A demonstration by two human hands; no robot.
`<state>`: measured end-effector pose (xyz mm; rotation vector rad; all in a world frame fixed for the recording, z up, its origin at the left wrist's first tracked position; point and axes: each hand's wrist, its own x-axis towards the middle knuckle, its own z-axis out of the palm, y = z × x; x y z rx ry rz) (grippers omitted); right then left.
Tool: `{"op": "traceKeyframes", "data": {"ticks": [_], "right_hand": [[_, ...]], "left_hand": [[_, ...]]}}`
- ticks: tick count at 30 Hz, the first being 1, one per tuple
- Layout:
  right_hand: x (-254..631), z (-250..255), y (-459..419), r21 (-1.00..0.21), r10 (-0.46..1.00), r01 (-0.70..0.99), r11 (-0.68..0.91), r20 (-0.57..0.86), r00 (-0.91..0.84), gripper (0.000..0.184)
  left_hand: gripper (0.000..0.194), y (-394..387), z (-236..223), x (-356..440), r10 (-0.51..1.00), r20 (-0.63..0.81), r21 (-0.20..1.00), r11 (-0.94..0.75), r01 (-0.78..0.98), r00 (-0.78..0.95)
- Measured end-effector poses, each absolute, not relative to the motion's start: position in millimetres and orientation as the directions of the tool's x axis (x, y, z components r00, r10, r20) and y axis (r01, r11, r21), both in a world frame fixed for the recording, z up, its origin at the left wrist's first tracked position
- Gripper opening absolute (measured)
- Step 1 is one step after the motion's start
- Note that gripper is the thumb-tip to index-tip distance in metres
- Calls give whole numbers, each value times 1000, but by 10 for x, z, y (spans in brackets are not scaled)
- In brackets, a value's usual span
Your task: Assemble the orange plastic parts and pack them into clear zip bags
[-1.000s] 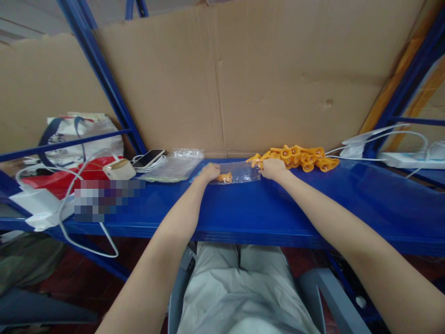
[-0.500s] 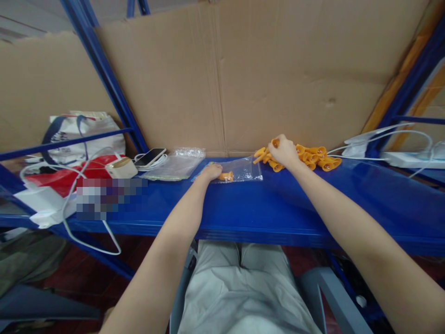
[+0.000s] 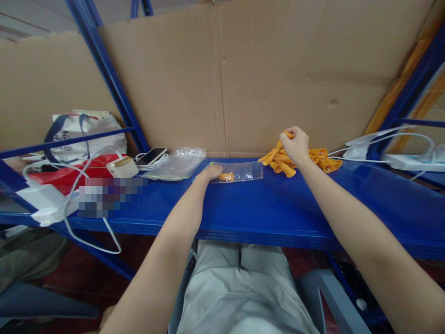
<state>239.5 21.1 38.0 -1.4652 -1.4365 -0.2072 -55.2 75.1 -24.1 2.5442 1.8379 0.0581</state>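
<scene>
A pile of orange plastic cone-shaped parts (image 3: 306,160) lies on the blue shelf (image 3: 264,204) against the cardboard back. My right hand (image 3: 296,144) is closed on one orange part, lifted just above the pile's left end. A clear plastic bag (image 3: 243,170) lies flat on the shelf with one orange part (image 3: 225,176) inside it. My left hand (image 3: 210,172) rests on the bag's left end, fingers curled and pressing it down beside that orange part.
A stack of clear bags (image 3: 175,164), a phone (image 3: 152,157), white cables, a small cream box (image 3: 121,167), white chargers (image 3: 41,202) and a red bag (image 3: 64,174) crowd the left. A white power strip (image 3: 410,160) with cables sits right. Cardboard (image 3: 243,74) backs the shelf.
My right hand left the bag's right edge, went right to the orange pile, closed on a part and lifted it. My left hand stayed on the bag.
</scene>
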Motion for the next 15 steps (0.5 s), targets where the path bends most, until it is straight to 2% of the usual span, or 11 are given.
{"op": "traceKeyframes", "data": {"ticks": [9,12,15], "right_hand": [[2278,296,180,-647,872,672,360,490,4,21],[2250,258,151,-704,924,630,330,378,-61,16],[2216,217,127,-770,953,576,274,299,-54,14]], "left_hand": [[40,728,-222,-554,944,14,13,-331,944,330],[39,705,-211,-551,944,35,41,-330,943,329],[39,654,-190,-530,954,33,86,-299,950,297]]}}
